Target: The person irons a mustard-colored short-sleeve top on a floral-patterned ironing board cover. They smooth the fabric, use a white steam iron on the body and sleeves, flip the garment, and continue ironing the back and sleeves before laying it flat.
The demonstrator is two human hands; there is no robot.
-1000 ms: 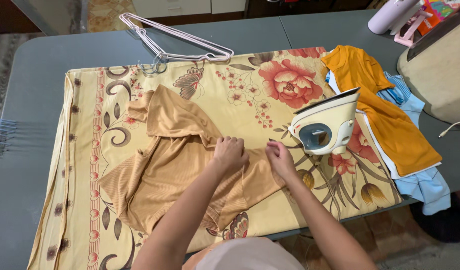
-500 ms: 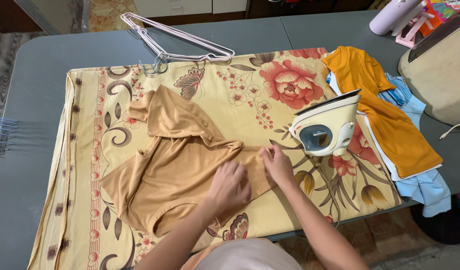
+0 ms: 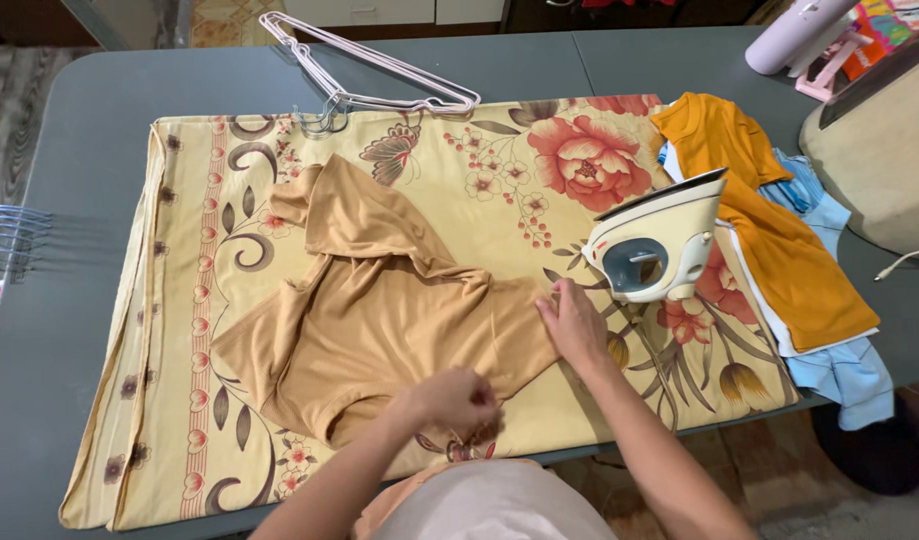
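Now left hand (image 3: 450, 400) lower on shirt (image 3: 380, 320)

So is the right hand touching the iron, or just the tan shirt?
Apart from the iron. In the head view, the right hand lies flat on the tan shirt's edge, and a strip of floral cloth shows between its fingertips and the upright iron.

arms: bare, no sleeves to the elbows | torso: pale pinkish-beige garment | hands (image 3: 510, 365): ungloved
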